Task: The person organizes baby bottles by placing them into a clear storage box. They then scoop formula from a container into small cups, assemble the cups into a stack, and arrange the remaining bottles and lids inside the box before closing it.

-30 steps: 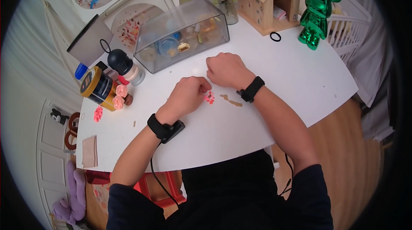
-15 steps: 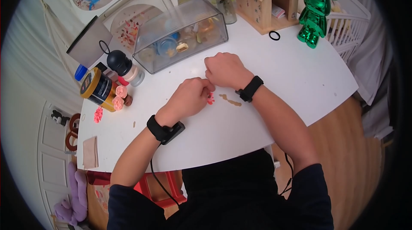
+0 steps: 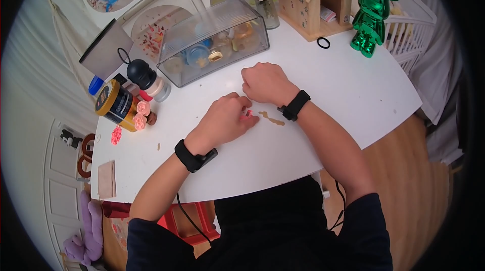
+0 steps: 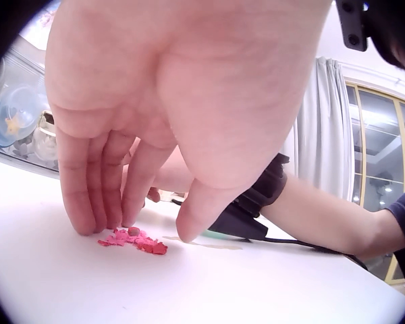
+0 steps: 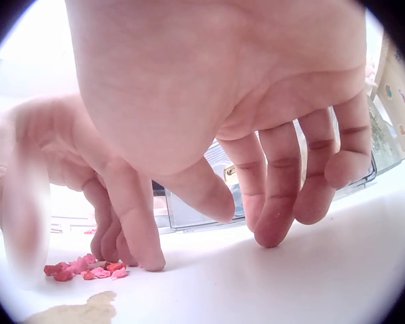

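Note:
A small heap of pink and red torn bits (image 4: 136,240) lies on the white table (image 3: 303,139). Over it arches my left hand (image 3: 222,118), its fingertips down at the far side of the heap and its thumb spread away on the near side. Parts of the bits are hidden by that hand in the head view. My right hand (image 3: 269,83) is just beyond, with loosely bent fingers (image 5: 278,202) low over the tabletop and nothing held. A tan, irregular flat strip (image 3: 272,118) lies to the right of the heap.
A clear grey display box (image 3: 217,43) stands behind the hands. At left are a yellow tub (image 3: 115,104), a black-topped bottle (image 3: 147,80), pink flowers (image 3: 140,121) and a folded cloth (image 3: 106,179). A wooden house (image 3: 318,3) and green bear figure (image 3: 371,18) stand back right.
My left fingers first moved toward the right hand over the pink bits; now the left thumb has swung out toward the body, away from the fingers. The right hand has stayed in place.

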Action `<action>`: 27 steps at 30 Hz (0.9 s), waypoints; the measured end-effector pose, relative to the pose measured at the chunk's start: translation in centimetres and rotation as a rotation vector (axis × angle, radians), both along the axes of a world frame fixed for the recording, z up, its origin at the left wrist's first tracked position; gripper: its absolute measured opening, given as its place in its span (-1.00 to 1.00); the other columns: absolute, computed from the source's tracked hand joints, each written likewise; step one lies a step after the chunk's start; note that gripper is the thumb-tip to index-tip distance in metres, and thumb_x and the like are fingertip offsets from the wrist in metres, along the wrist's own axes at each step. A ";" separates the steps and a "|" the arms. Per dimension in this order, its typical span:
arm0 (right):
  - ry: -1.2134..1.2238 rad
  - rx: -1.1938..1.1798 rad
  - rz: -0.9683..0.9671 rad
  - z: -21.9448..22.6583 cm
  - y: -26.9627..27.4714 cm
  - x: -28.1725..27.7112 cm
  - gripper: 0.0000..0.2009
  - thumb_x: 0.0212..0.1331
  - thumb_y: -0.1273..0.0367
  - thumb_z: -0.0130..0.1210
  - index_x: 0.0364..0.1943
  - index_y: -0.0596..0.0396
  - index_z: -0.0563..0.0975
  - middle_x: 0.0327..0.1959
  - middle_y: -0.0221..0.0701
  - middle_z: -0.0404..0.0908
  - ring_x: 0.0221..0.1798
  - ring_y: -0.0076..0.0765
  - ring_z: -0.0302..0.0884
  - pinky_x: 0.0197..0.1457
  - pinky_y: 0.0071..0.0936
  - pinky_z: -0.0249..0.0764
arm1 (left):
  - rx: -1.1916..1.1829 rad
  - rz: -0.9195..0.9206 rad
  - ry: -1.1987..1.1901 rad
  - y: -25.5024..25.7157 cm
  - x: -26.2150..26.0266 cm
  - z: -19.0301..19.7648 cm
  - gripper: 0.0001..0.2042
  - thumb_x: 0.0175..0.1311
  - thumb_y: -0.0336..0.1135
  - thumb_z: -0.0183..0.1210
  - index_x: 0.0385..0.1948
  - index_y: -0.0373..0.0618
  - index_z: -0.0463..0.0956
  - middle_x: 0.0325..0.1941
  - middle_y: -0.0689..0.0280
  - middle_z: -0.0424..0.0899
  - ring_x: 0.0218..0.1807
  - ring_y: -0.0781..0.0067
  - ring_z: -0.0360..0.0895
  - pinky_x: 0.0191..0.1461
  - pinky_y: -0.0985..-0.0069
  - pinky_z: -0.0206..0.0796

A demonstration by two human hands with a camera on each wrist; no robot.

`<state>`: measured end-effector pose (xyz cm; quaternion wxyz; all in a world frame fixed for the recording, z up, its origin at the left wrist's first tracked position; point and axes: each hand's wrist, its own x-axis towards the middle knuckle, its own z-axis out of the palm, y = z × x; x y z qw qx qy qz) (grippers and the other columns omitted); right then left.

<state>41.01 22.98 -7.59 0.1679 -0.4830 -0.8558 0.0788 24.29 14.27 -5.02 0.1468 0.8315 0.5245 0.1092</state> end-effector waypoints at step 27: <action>0.003 0.000 0.005 0.1 -0.1 -0.1 -0.81 0.19 0.38 0.15 -0.27 0.11 0.77 -0.21 -0.07 0.83 -0.10 0.12 0.83 0.00 -0.04 0.72 | 0.019 -0.030 0.009 -0.1 -0.3 0.1 -0.89 0.25 -0.49 0.41 -0.23 -0.17 0.81 -0.29 0.13 0.86 -0.23 0.14 0.82 -0.03 0.34 0.64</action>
